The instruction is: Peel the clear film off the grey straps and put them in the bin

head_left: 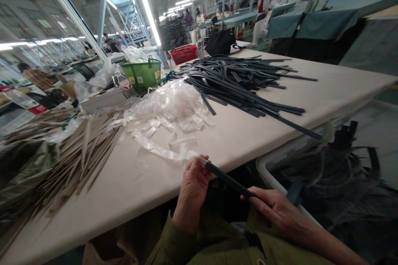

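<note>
A dark fabric strip [228, 179] runs between my two hands at the front edge of the table. My left hand [195, 178] pinches its far end, where a translucent white plastic strip [161, 150] meets it and trails back over the tabletop. My right hand [272, 205] is closed round the dark strip farther down, near my lap. Just beyond my left hand lies a heap of translucent plastic strips [177, 103]. Behind that heap, a big pile of dark fabric strips [236, 78] spreads across the table.
The pale table [336, 87] stretches ahead. At left lie brown strips [83, 153] and green cloth [21, 178]. A green basket [141, 75] and a red basket [183, 54] stand toward the back. Below right, a white bin [270, 178] holds dark strips. A person [268, 0] stands farther off.
</note>
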`<control>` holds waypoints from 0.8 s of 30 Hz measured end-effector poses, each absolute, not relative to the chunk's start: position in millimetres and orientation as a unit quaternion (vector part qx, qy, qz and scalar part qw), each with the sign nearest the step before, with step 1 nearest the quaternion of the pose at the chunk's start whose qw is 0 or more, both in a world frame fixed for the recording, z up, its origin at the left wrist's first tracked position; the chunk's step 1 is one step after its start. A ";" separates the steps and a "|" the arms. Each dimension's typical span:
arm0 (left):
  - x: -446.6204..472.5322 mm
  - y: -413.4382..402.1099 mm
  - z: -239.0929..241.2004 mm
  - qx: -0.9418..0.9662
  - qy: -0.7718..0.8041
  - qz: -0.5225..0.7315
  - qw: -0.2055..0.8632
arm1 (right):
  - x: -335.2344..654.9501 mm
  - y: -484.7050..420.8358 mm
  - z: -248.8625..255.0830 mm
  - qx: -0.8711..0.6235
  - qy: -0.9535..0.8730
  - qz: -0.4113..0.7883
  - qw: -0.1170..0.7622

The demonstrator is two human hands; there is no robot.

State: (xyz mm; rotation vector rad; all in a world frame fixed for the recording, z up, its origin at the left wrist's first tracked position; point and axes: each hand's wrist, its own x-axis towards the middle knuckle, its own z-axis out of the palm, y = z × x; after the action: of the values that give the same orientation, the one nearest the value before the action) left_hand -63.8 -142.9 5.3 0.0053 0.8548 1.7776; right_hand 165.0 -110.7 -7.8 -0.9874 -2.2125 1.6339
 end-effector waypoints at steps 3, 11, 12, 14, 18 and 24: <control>-62.2 -142.9 3.5 0.008 0.363 0.746 0.558 | 168.0 -113.0 -15.3 -0.358 -0.707 0.595 0.134; -59.6 -137.8 -1.7 0.000 0.361 0.739 0.569 | 175.8 -108.6 -24.4 -0.364 -0.582 0.706 0.176; -59.3 -137.3 -3.0 0.000 0.360 0.736 0.573 | 176.8 -108.2 -23.6 -0.361 -0.570 0.717 0.174; -58.4 -136.5 -5.2 0.004 0.359 0.731 0.580 | 178.0 -108.9 -21.2 -0.358 -0.561 0.726 0.172; -55.5 -134.6 -4.6 0.001 0.362 0.730 0.580 | 176.3 -114.6 -19.3 -0.380 -0.570 0.702 0.191; -53.1 -131.5 1.1 0.008 0.374 0.725 0.578 | 173.2 -115.7 -25.5 -0.423 -0.621 0.624 0.217</control>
State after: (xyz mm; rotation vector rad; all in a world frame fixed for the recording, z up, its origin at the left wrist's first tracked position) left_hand -53.1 -131.5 1.1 0.0183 0.8755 1.6957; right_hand 173.2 -115.7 -25.5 -1.1713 -1.7201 1.7274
